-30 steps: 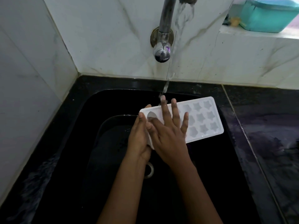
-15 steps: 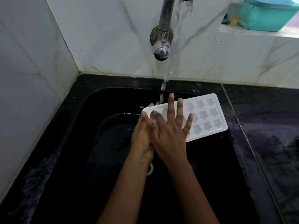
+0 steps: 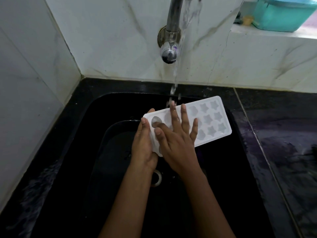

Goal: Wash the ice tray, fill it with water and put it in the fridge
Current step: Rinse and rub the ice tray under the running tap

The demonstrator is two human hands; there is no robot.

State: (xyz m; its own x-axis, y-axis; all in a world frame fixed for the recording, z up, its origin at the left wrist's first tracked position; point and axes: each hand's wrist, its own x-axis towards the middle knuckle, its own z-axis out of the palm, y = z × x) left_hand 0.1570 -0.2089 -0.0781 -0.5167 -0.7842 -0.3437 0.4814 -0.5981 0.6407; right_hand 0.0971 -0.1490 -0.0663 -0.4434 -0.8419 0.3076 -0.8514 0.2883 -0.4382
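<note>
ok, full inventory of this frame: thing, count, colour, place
ice tray: 1, white, star moulds, held over the sink
tap: 1, chrome, on the back wall, running
water stream: 1, clear, landing on the right fingers
sink: 1, black, centre
drain: 1, metal, sink bottom
counter: 1, black, right of the sink
tub: 1, teal, on the ledge top right
left hand: grips the tray's left end
right hand: flat on the tray, fingers spread
</note>
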